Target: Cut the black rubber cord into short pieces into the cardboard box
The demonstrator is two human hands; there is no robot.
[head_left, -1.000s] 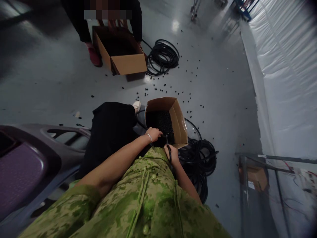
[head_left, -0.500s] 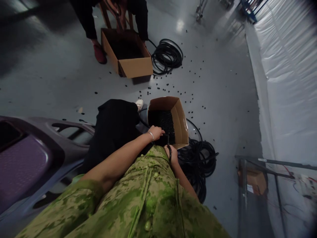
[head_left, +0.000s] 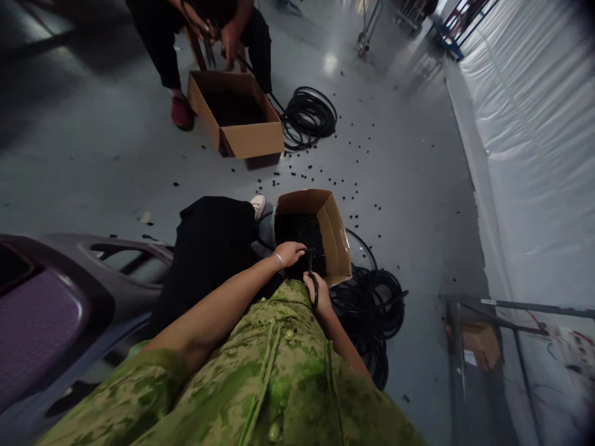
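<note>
My left hand [head_left: 291, 253], with a bracelet at the wrist, is closed round the end of a black hose [head_left: 305, 250] at the near edge of an open cardboard box [head_left: 335, 234]. Small black cut pieces [head_left: 304, 232] fill that box. My right hand [head_left: 317, 296] is closed on black-handled scissors [head_left: 313, 286], held just below the box's near edge with the blades pointing up at the hose. A coil of the same black hose [head_left: 372, 310] lies on the floor to the right of my right hand.
Across from me a seated person in dark clothes [head_left: 209, 25] works over a second cardboard box [head_left: 237, 114], with another hose coil [head_left: 307, 116] beside it. Black bits [head_left: 325, 167] are scattered over the grey floor. A purple plastic chair [head_left: 51, 297] stands left; white sheeting [head_left: 534, 155] hangs right.
My hands have stayed at the box's near edge, shifting slightly left. The camera has tipped up, so more of the person opposite shows.
</note>
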